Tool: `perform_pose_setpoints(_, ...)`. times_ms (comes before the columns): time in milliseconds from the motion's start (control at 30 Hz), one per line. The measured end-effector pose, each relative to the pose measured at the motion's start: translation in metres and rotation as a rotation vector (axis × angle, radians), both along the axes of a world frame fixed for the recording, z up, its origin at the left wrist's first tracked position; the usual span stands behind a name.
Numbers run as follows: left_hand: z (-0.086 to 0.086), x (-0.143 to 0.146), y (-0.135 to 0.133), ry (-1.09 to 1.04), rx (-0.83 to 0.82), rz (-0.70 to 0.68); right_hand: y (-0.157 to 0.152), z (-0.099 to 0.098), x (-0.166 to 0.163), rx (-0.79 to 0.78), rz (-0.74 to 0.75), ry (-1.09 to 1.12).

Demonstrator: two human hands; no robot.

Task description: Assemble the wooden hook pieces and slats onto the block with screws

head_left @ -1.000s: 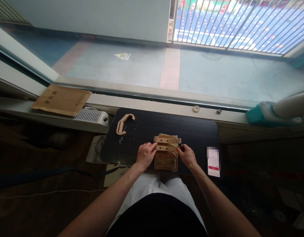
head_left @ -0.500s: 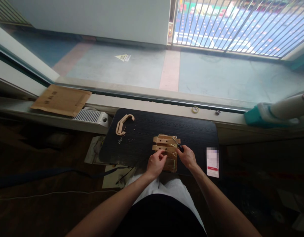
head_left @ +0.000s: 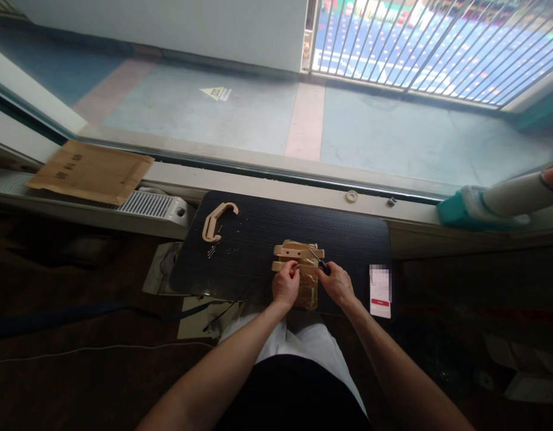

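Two pale wooden strips point(head_left: 289, 254) lie across a brown plastic packet point(head_left: 309, 294) on the black table point(head_left: 258, 233). My left hand point(head_left: 285, 284) is closed in a pinch on the near strip, pressing at its middle. My right hand point(head_left: 336, 284) grips a small black-handled screwdriver point(head_left: 319, 263), its tip pointing at the strips. A curved wooden handle piece point(head_left: 216, 218) lies at the table's far left with several small screws point(head_left: 212, 251) beside it.
A white card with a red band point(head_left: 380, 291) lies at the table's right edge. A cardboard sheet point(head_left: 90, 172) and a white radiator point(head_left: 155, 206) sit at the left by the window sill. A teal and white object point(head_left: 492, 203) rests on the sill at right.
My left hand moved from the left end of the strips to the middle of the near strip and pinched it. The view shifted slightly left and down.
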State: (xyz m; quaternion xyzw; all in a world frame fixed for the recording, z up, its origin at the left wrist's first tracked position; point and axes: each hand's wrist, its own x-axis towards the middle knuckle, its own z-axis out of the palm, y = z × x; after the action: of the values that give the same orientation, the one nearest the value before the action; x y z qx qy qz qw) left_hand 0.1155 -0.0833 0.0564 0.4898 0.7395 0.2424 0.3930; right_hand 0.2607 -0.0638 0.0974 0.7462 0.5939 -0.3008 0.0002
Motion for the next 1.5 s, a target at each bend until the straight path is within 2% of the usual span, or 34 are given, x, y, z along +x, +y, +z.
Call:
perform_pose_setpoints(333,-0.005,0.001,0.001,0.034,-0.021,-0.046,0.002,0.005,-0.003,-0.018,0.012,-0.024)
perform_pose_setpoints(500,-0.008,0.001,0.001,0.02,-0.024,-0.047,-0.003,0.032,0.0,0.0,0.03,-0.088)
perform_pose_setpoints(567,-0.007,0.001,0.001,0.022,-0.02,-0.049,-0.003,0.049,0.002,0.029,0.152,-0.107)
perform_pose_setpoints(667,-0.006,0.001,0.001,0.014,-0.017,-0.053,0.002,0.073,0.004,0.074,0.411,-0.098)
perform_pose_setpoints(767,-0.005,0.0,0.001,0.01,-0.022,-0.057,0.013,0.085,0.002,0.095,0.579,-0.082)
perform_pose_setpoints(867,-0.002,0.0,0.002,0.018,-0.036,-0.061,0.024,0.085,-0.002,0.105,0.648,-0.018)
perform_pose_setpoints(1000,0.001,0.0,0.002,0.01,-0.049,-0.062,0.03,0.079,-0.007,0.11,0.645,0.07)
perform_pose_setpoints(1500,0.002,-0.001,0.002,0.023,-0.053,-0.082,0.034,0.076,-0.019,0.08,0.722,0.02)
